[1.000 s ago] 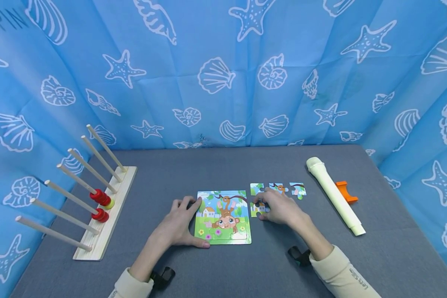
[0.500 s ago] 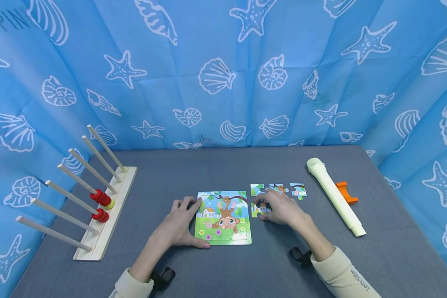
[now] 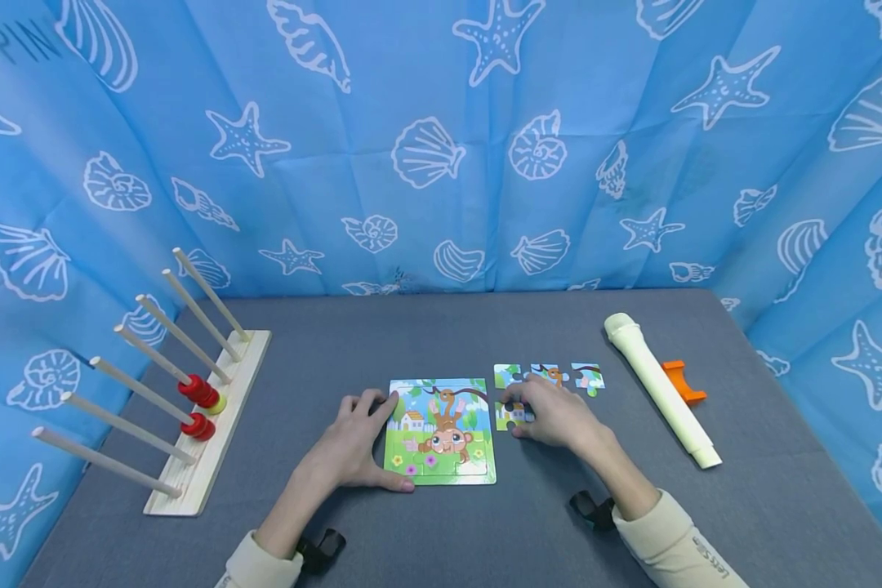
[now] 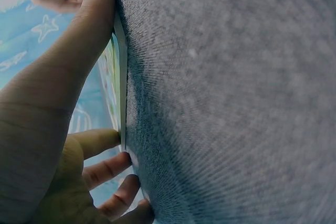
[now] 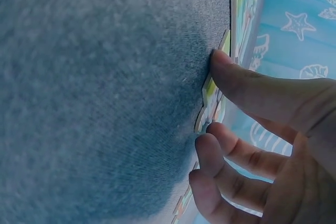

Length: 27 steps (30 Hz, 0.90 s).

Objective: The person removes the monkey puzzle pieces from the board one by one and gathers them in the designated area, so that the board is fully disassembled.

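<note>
Very little has changed over the last second: our right hand point(image 3: 554, 415) still sits on the loose piece point(image 3: 510, 414) just right of the puzzle point(image 3: 441, 430), and it has only edged slightly nearer to us with the piece under it. In the right wrist view the thumb and fingers point(image 5: 231, 153) curl against the piece's edge, so that grip is grasping the piece, flat on the counter point(image 3: 412, 335). Our left hand point(image 3: 353, 445) stays at the puzzle's left edge, thumb point(image 4: 92, 19) along its near side and fingers at the far corner, bracing it. Three more pieces point(image 3: 549, 375) lie in a row just beyond. We judge the piece is being nudged and aligned, not yet lifted.
</note>
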Each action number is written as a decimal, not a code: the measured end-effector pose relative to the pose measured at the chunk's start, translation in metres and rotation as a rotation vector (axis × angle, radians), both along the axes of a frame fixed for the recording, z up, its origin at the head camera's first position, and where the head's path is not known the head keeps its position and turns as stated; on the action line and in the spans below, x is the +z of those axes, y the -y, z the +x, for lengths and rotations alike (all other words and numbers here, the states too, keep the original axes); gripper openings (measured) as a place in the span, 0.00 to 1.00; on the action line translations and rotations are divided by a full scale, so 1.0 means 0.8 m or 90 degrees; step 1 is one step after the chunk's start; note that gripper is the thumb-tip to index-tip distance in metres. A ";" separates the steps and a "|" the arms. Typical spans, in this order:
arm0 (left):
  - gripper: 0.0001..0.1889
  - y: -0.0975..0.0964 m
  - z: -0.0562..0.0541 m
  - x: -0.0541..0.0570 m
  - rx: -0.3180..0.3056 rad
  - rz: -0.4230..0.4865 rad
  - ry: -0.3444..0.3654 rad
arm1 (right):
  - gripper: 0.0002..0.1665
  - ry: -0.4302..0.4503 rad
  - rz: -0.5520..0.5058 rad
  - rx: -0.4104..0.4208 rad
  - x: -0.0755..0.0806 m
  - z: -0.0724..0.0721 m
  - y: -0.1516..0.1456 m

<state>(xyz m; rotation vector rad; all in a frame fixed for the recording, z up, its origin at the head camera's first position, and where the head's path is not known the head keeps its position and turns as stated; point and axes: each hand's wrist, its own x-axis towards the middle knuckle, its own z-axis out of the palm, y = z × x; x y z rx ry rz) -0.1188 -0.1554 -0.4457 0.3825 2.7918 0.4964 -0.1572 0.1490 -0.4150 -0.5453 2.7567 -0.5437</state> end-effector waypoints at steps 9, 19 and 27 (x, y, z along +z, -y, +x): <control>0.68 0.001 0.000 -0.001 -0.002 0.003 -0.002 | 0.23 0.000 0.004 0.001 0.000 0.001 0.001; 0.67 0.000 0.000 -0.002 0.000 0.002 -0.006 | 0.25 0.007 0.011 0.001 0.000 -0.001 0.001; 0.68 0.000 0.000 -0.002 0.003 -0.001 -0.003 | 0.23 -0.016 -0.032 0.007 0.006 0.004 0.007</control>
